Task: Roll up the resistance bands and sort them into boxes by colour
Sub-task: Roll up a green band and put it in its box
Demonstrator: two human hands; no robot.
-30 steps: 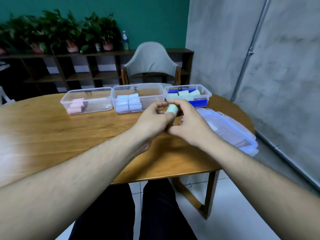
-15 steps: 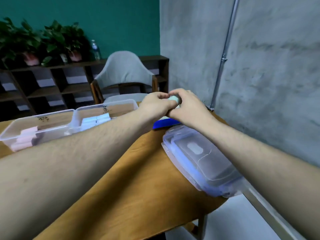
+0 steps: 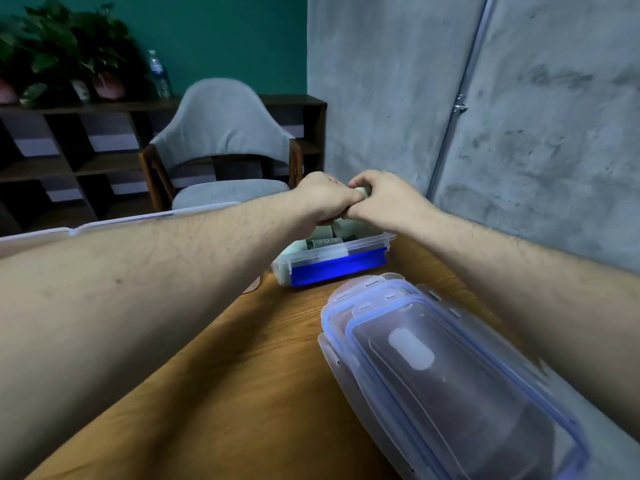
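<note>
Both hands meet above the rightmost clear box (image 3: 367, 244), which has a blue band along its front wall. My left hand (image 3: 323, 197) and my right hand (image 3: 384, 199) together grip a rolled pale green band (image 3: 363, 192); only a sliver of it shows between the fingers. Inside the box lie several rolled green bands (image 3: 323, 240). My left forearm hides the other boxes except for a strip of clear rim (image 3: 145, 217).
A stack of clear lids with blue seals (image 3: 443, 368) lies on the wooden table (image 3: 249, 375) at the right, under my right forearm. A grey chair (image 3: 225, 140) stands behind the table, a dark shelf with plants behind it. A concrete wall runs close on the right.
The hands carried the green roll forward and right from the table's middle to above the rightmost box. The view swung right, so the pink and blue boxes left sight.
</note>
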